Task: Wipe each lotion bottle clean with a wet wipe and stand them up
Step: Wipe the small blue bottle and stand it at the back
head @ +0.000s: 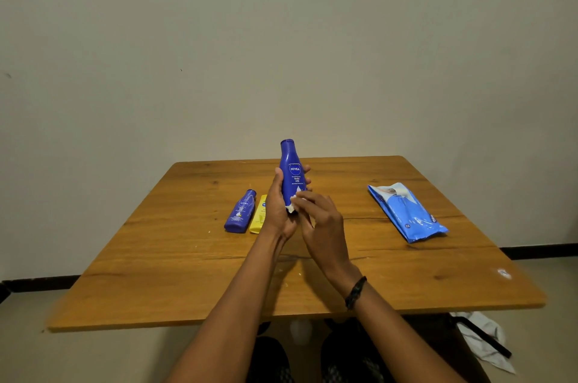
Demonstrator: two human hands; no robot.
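My left hand (276, 210) holds a tall blue lotion bottle (291, 170) upright above the middle of the wooden table (187, 257), cap up. My right hand (322, 223) presses a small white wet wipe (293, 204) against the bottle's lower part. To the left, a smaller blue lotion bottle (240, 212) lies on its side on the table. Beside it lies a yellow bottle (259, 215), partly hidden behind my left hand.
A blue pack of wet wipes (406, 212) lies on the right side of the table. A plain wall rises right behind the table's far edge. A crumpled white cloth with a dark strap (483, 340) lies on the floor at the lower right.
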